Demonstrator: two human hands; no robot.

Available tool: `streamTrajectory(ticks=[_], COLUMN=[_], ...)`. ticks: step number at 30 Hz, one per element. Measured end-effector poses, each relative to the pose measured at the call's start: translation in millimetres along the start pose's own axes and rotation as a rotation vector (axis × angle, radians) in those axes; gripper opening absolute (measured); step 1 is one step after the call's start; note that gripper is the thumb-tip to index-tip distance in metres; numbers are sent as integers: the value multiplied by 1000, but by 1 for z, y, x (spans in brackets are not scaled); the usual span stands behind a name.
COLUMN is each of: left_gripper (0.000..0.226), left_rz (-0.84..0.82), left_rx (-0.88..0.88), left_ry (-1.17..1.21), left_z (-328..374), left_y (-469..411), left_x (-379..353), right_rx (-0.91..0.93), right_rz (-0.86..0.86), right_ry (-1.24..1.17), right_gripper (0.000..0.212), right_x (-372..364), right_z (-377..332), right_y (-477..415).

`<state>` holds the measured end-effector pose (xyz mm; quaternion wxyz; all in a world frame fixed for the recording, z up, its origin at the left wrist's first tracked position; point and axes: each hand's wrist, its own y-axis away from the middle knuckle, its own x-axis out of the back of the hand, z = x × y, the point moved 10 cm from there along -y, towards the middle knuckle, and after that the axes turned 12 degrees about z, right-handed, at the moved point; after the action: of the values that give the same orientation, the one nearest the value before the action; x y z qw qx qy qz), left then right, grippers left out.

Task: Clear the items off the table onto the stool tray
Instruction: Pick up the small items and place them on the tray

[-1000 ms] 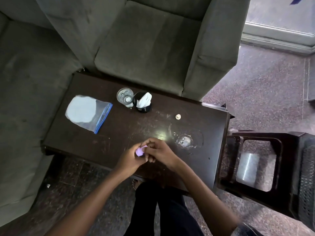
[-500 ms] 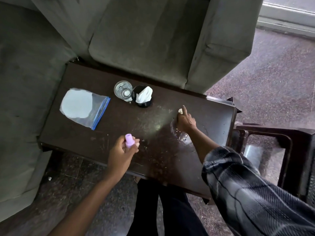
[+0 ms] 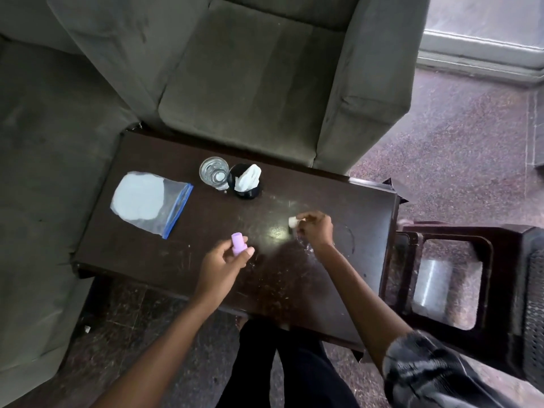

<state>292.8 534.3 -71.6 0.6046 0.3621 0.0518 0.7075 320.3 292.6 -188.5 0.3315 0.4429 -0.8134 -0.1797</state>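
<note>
Glossy, scratched dark wood table (image 3: 182, 219); clear plastic zip bag (image 3: 150, 201); matt, perhaps plastic, lilac tube (image 3: 238, 242).

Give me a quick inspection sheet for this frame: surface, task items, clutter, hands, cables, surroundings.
Surface: dark wooden table, scratched, with a glare spot.
Job's things: zip bag lying flat at left; water glass upright, beside a black holder with white tissue; purple cap; small white piece; clear glass dish partly hidden behind the right hand.
Clutter: nothing seen.
Hands: left hand holds the purple cap; right hand pinches the white piece.
Cables: nothing seen.
Surroundings: grey armchair behind the table, dark stool at right, speckled floor.
</note>
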Motion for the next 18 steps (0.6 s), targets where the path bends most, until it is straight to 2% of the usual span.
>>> streamTrajectory(ticks=[3,7,11,14,18], left_gripper=[30,37,33,28,35], left_rz=[-74,-155,-311,-413,-511], left_rx=[18,-26,-74,-100,-81], left_ry=[41,109,181,215,198], left_z=[11,36,57,59,41], left_y=[13,38,80,114,157], left_x=[-10,-16,-17,-16,-19], right_rx=[-33,-13,39,74,116], right_rz=[-138,-178,-151,-94,25], right_ry=[-212,-357,-492,-482,-433], right_gripper=[28,21,22,16,11], right_x=[10,41,82,114,158], right_z=[-12,-35,-52,-48,-27], right_y=[49,116,184,227,275])
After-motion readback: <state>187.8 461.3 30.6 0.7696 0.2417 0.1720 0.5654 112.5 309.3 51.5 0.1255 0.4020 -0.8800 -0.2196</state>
